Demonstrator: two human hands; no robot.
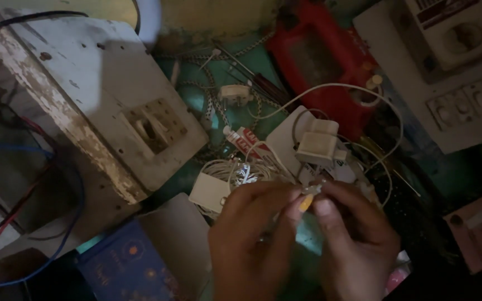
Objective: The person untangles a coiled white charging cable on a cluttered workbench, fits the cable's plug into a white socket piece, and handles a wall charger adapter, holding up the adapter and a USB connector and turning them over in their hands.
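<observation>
We saw our left hand [252,239] and right hand [352,245] pinching a small yellow-tipped connector [308,198] together — white cables [241,170] and adapters [319,145] cluttered the tabletop [447,178] beyond.

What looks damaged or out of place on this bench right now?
The big white switch box lies tilted, its edge paint flaking, red and blue wires spilling loose beneath. White cables sprawl tangled by both hands, left hand and right hand.
</observation>
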